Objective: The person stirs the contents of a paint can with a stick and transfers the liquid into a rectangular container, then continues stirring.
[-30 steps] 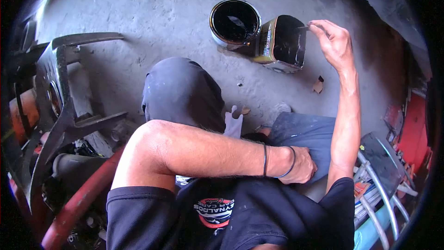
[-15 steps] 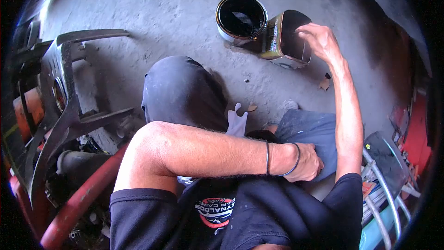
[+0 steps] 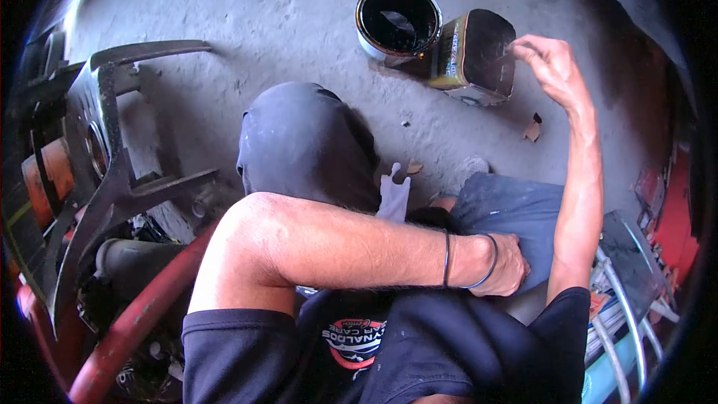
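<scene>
My right hand (image 3: 550,67) reaches out to a rectangular printed tin (image 3: 450,51). Its thumb and forefinger are pinched together at the right rim of the tin's dark, open-looking top; what lies between them, if anything, is too small to make out. Touching the tin's left side is a round can (image 3: 374,46), black inside, with a shiny dark liquid. My left hand (image 3: 502,265), a dark band at the wrist, rests curled on my trouser leg (image 3: 508,206). Its fingertips are turned away, so their contents are hidden.
A dark car part (image 3: 111,127) with curved arms stands at left, beside a red metal bar (image 3: 146,314). Bent metal tubes (image 3: 624,322) are at lower right. Small brown scraps (image 3: 532,131) lie on the concrete floor (image 3: 224,15). My knee (image 3: 307,146) sticks up in the middle.
My right hand has drawn back to the right, from over the tin's top to its rim. My left hand stays on my leg. The view has shifted slightly.
</scene>
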`<state>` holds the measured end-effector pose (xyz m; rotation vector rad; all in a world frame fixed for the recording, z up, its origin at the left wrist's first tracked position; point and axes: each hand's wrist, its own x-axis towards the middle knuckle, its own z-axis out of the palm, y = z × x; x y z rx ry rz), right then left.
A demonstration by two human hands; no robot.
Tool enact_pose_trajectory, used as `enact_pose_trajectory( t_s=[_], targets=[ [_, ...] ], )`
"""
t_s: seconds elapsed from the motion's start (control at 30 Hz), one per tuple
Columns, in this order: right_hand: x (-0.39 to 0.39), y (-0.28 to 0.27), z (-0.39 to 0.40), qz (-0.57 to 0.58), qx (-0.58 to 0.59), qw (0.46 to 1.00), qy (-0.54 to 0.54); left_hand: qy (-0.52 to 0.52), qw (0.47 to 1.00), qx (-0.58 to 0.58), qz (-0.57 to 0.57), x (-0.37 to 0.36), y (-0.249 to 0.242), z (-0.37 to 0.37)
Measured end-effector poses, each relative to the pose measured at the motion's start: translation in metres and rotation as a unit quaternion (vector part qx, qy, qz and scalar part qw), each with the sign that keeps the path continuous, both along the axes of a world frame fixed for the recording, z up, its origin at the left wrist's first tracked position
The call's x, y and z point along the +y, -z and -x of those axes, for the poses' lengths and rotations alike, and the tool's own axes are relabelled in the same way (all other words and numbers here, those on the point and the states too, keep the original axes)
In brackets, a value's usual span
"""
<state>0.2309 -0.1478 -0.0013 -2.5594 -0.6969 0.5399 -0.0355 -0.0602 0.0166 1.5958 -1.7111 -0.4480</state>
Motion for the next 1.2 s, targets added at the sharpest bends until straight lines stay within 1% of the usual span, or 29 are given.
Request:
enact_pose_trajectory(
  t_s=[0.07, 0.1, 0.13, 0.23, 0.27, 0.3, 0.37, 0.43, 0.47, 0.53, 0.67, 0.73, 0.8, 0.9, 0.93, 1.0, 1.07, 1.1, 1.13, 1.17, 1.2],
  targets=[
    [-0.002, -0.014, -0.005, 0.013, 0.007, 0.999, 0.035, 0.003, 1.0, -0.002, -0.008, 0.002, -0.002, -0.003],
    [-0.001, -0.021, -0.004, -0.029, -0.012, 0.999, 0.016, 0.003, 1.0, -0.001, -0.008, 0.003, -0.003, -0.005],
    [0.001, -0.024, -0.005, -0.029, -0.011, 0.999, 0.017, 0.008, 1.0, -0.002, -0.013, 0.003, -0.003, -0.006],
    [0.003, -0.027, -0.007, -0.046, -0.108, 0.993, 0.003, 0.019, 0.999, -0.005, -0.026, 0.003, -0.004, -0.009],
    [0.004, -0.025, -0.009, -0.046, -0.108, 0.993, 0.004, 0.023, 0.999, -0.009, -0.035, 0.004, -0.004, -0.01],
    [0.005, -0.023, -0.01, -0.04, -0.132, 0.99, -0.004, 0.024, 0.999, -0.009, -0.036, 0.004, -0.003, -0.009],
    [0.006, -0.014, -0.014, -0.037, -0.159, 0.987, -0.011, -0.019, 1.0, -0.004, -0.018, 0.007, -0.002, -0.007],
    [0.003, 0.005, -0.015, 0.035, -0.184, 0.982, -0.004, -0.016, 1.0, -0.005, -0.02, 0.007, -0.001, -0.007],
    [0.002, 0.012, -0.015, 0.033, -0.185, 0.982, -0.004, -0.013, 1.0, -0.005, -0.02, 0.007, -0.001, -0.006],
    [0.0, 0.027, -0.013, 0.06, -0.176, 0.982, 0.0, -0.024, 0.999, -0.001, -0.021, 0.006, 0.0, -0.002],
    [-0.011, 0.053, -0.012, 0.068, -0.167, 0.983, -0.021, -0.041, 0.999, 0.022, -0.005, 0.001, 0.006, 0.006],
    [-0.012, 0.053, -0.009, 0.071, -0.163, 0.984, -0.022, -0.048, 0.999, 0.011, -0.002, -0.001, 0.008, 0.011],
    [-0.015, 0.053, -0.008, 0.059, -0.123, 0.99, -0.02, -0.055, 0.998, -0.002, 0.0, -0.004, 0.009, 0.014],
    [-0.012, 0.047, 0.0, 0.033, -0.101, 0.994, -0.026, -0.052, 0.998, -0.003, -0.032, -0.006, 0.008, 0.021],
    [-0.011, 0.046, 0.004, 0.031, -0.104, 0.994, -0.029, -0.056, 0.998, -0.001, -0.034, -0.007, 0.007, 0.024],
    [-0.01, 0.045, 0.01, 0.041, -0.069, 0.997, -0.021, -0.065, 0.997, -0.003, -0.038, -0.008, 0.006, 0.024],
    [-0.008, 0.042, 0.016, 0.041, -0.051, 0.998, -0.014, -0.039, 0.999, -0.001, -0.019, -0.009, 0.004, 0.022],
    [-0.005, 0.038, 0.019, 0.05, -0.032, 0.998, 0.003, -0.022, 0.998, -0.015, -0.049, -0.012, 0.001, 0.023],
    [-0.002, 0.034, 0.023, 0.059, -0.013, 0.998, 0.02, -0.028, 0.998, -0.016, -0.05, -0.013, 0.001, 0.024],
    [0.0, 0.029, 0.027, 0.033, -0.009, 0.999, 0.036, -0.022, 0.999, -0.013, -0.046, -0.014, 0.001, 0.026],
    [0.003, 0.022, 0.028, 0.032, -0.01, 0.999, 0.033, -0.014, 0.999, -0.011, -0.042, -0.016, 0.002, 0.029]
  ],
)
